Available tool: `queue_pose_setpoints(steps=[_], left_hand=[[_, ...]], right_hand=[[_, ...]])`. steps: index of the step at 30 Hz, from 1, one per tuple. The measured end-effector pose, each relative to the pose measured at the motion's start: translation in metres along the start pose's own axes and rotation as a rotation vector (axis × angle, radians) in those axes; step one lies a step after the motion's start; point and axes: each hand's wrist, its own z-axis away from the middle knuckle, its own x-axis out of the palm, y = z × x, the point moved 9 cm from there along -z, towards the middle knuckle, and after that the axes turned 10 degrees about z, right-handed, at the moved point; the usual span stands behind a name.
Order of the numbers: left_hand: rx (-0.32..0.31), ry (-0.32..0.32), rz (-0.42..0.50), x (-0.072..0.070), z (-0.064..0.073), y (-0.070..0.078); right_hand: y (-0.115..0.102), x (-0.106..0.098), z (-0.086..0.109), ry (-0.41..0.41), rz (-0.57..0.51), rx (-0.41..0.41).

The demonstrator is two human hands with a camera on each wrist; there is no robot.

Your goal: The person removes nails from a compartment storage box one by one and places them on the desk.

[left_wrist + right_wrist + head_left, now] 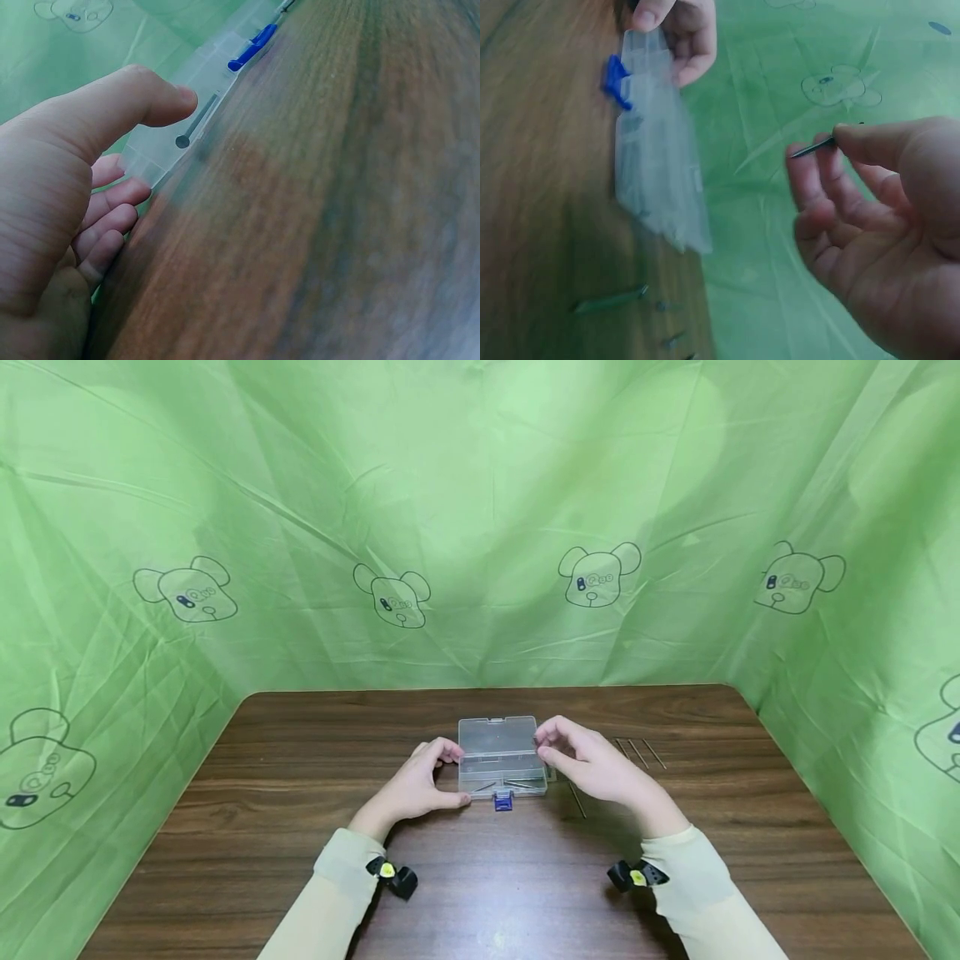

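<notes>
A clear plastic compartment box point(498, 735) lies on the table with its lid raised and its blue latch point(503, 802) towards me. Several nails point(523, 783) are inside; one nail point(196, 124) shows through the wall in the left wrist view. My left hand point(416, 783) grips the box's left end, thumb at the front corner and fingers round the side. Beside the box's right edge, above the table, my right hand point(600, 766) pinches a nail point(814, 146) between thumb and fingertips.
To the right of the box, several loose nails point(654, 753) lie on the wooden table point(300, 760), one nail point(577, 800) nearer to me. Green fabric point(487, 527) with bear-head outlines hangs behind and at both sides of the table.
</notes>
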Motion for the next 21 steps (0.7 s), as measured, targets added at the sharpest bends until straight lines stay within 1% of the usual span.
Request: queue_pose_setpoints(steps=[4,8,11,14,17,19,21], left_hand=[[-0.002,-0.004,-0.01,0.0,0.0,-0.002],[-0.003,-0.003,-0.004,0.0,0.0,-0.001],[-0.002,-0.004,0.0,0.0,0.0,-0.001],[-0.005,-0.007,-0.001,0.0,0.0,0.0],[-0.007,-0.007,0.002,0.0,0.0,0.0],[-0.008,-0.008,-0.001,0.0,0.0,-0.001],[-0.006,-0.006,-0.002,0.0,0.001,-0.001]], right_hand=[[0.013,-0.007,0.014,0.065,-0.03,0.013],[0.024,-0.011,0.028,0.088,-0.061,0.037],[0.032,-0.013,0.037,0.095,-0.084,0.082],[0.042,-0.014,0.045,0.111,-0.107,0.163],[0.051,-0.014,0.052,0.122,-0.123,0.22],[0.058,-0.013,0.056,0.117,-0.131,0.243],[0.065,-0.01,0.059,0.095,-0.145,0.266]])
